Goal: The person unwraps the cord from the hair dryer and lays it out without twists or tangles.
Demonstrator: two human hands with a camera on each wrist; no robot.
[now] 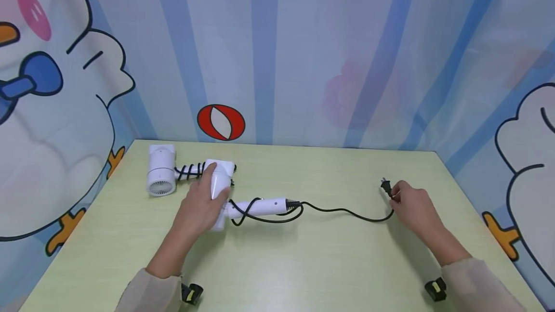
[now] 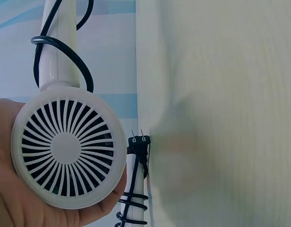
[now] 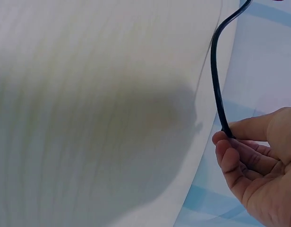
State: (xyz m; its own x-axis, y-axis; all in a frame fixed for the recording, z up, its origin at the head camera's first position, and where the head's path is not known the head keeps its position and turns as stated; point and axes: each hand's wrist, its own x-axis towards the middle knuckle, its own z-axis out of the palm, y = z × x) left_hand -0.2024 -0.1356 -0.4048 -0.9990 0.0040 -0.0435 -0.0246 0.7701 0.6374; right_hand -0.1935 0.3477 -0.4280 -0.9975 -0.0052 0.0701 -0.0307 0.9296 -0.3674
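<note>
My left hand (image 1: 197, 208) grips the barrel of a white hair dryer (image 1: 222, 175), its handle (image 1: 264, 206) pointing right. In the left wrist view, fingers wrap the rim of its round intake grille (image 2: 66, 147). Part of its black cord (image 1: 342, 210) loops loosely around the handle; the rest stretches right across the table. My right hand (image 1: 414, 210) pinches that cord just behind the two-prong plug (image 1: 386, 185). Thumb and fingertips meet on the cord (image 3: 215, 71) in the right wrist view, where the plug is hidden.
A second white hair dryer (image 1: 161, 172) lies at the table's back left, cord coiled tightly around its handle. Its plug (image 2: 139, 142) shows in the left wrist view. The pale wooden table (image 1: 329, 259) meets a printed blue backdrop (image 1: 295, 61) along its back and sides.
</note>
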